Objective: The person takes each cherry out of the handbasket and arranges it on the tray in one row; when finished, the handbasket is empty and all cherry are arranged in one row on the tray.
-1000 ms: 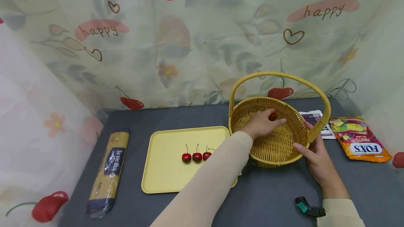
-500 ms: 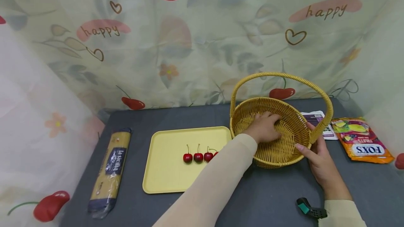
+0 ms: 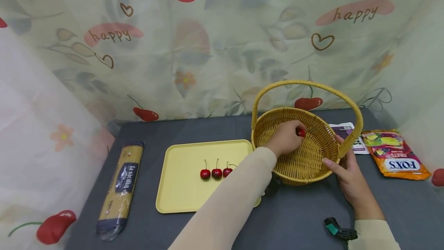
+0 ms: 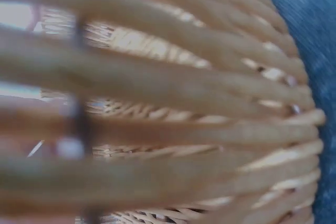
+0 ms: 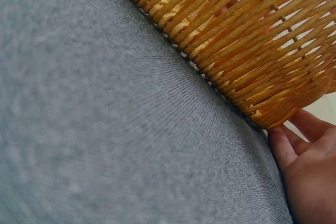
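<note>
A woven yellow basket (image 3: 277,113) with a tall arched handle stands on the dark grey table. My left hand (image 3: 286,138) reaches inside it and pinches a red cherry (image 3: 300,132) at its fingertips, just above the woven floor. My right hand (image 3: 343,167) grips the basket's right rim beside the handle's foot, thumb inside and fingers outside. The right wrist view shows the basket's wall (image 5: 247,40) and that hand's fingers (image 5: 310,171) at its lower edge. Blurred wicker (image 4: 184,87) fills the left wrist view.
A yellow tray (image 3: 184,192) left of the basket holds a row of red cherries (image 3: 216,173). A long pasta pack (image 3: 121,184) lies at the far left. A candy bag (image 3: 395,157) and a small card (image 3: 347,130) lie right of the basket.
My left hand lay palm down over the cherry in the basket; now its fingers have closed on the cherry, which shows at the fingertips. My right hand has stayed on the rim.
</note>
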`<act>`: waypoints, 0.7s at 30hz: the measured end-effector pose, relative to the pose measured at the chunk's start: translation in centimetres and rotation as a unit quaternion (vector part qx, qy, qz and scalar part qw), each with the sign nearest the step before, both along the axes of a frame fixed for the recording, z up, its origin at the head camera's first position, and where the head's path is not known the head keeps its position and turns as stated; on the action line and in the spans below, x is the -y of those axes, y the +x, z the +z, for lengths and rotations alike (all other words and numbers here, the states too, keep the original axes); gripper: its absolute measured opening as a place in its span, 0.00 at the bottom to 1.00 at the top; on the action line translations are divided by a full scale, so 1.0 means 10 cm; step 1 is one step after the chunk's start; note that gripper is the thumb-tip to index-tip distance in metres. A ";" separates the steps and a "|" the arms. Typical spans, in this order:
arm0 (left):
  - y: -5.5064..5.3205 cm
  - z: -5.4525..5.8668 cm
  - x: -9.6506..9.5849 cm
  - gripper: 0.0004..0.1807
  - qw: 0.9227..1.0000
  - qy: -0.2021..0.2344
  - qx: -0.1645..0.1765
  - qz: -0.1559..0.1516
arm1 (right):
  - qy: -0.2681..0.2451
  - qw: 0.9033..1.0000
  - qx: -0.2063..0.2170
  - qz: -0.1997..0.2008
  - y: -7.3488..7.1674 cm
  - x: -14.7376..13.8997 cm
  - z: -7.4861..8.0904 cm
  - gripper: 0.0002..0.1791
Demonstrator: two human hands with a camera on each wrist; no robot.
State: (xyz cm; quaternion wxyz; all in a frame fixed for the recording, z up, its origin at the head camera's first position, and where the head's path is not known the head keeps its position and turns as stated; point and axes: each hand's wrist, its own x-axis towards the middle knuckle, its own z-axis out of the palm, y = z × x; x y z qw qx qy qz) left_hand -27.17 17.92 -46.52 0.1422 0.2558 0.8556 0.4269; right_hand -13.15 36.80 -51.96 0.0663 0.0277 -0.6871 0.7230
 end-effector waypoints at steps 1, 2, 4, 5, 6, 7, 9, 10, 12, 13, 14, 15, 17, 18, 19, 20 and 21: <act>0.00 0.01 0.02 0.12 1.000 0.018 0.006 0.004 | 0.001 1.000 0.001 0.000 0.00 0.00 0.00 0.45; 0.01 0.02 0.03 0.12 0.999 0.036 0.010 0.009 | 0.002 1.000 0.002 0.000 0.00 0.00 0.00 0.45; 0.02 0.05 0.07 0.11 0.997 0.073 0.016 0.016 | 0.002 1.000 0.004 -0.001 0.00 0.00 0.00 0.45; 0.03 0.07 0.08 0.10 0.995 0.091 0.019 0.018 | 0.004 1.000 0.005 -0.002 0.00 0.00 0.00 0.46; 0.04 0.08 0.09 0.09 0.994 0.107 0.020 0.020 | 0.005 1.000 0.007 -0.002 0.01 -0.01 -0.01 0.45; 0.05 0.10 0.11 0.09 0.992 0.121 0.020 0.022 | 0.006 1.000 0.008 -0.002 0.00 0.00 -0.01 0.46; 0.07 0.15 0.15 0.08 0.989 0.145 0.020 0.022 | 0.007 1.000 0.010 -0.003 0.00 0.01 -0.01 0.46; 0.09 0.18 0.17 0.08 0.987 0.157 0.021 0.019 | 0.008 1.000 0.011 -0.003 0.00 0.01 -0.01 0.46; 0.12 0.22 0.20 0.08 0.984 0.173 0.022 0.017 | 0.009 1.000 0.013 -0.004 0.00 0.01 -0.02 0.46; 0.13 0.24 0.23 0.09 0.983 0.181 0.022 0.015 | 0.010 1.000 0.014 -0.004 0.00 0.01 -0.02 0.46; 0.14 0.25 0.25 0.09 0.982 0.189 0.023 0.014 | 0.011 1.000 0.015 -0.005 0.00 0.01 -0.02 0.46; 0.15 0.27 0.29 0.10 0.979 0.200 0.028 0.013 | 0.012 1.000 0.016 -0.006 0.00 0.01 -0.02 0.46; 0.17 0.29 0.35 0.10 0.975 0.218 0.034 0.008 | 0.012 1.000 0.017 -0.007 0.00 0.01 -0.02 0.46; 0.18 0.30 0.39 0.11 0.973 0.228 0.039 0.006 | 0.012 1.000 0.017 -0.007 0.00 0.01 -0.02 0.46; 0.19 0.31 0.43 0.11 0.970 0.239 0.043 0.003 | 0.011 1.000 0.017 -0.007 0.01 0.01 -0.02 0.46; 0.21 0.32 0.47 0.11 0.968 0.248 0.048 0.000 | 0.011 1.000 0.016 -0.008 0.01 0.01 -0.02 0.46; 0.22 0.33 0.52 0.11 0.965 0.257 0.051 -0.004 | 0.011 1.000 0.015 -0.008 0.01 0.01 -0.02 0.46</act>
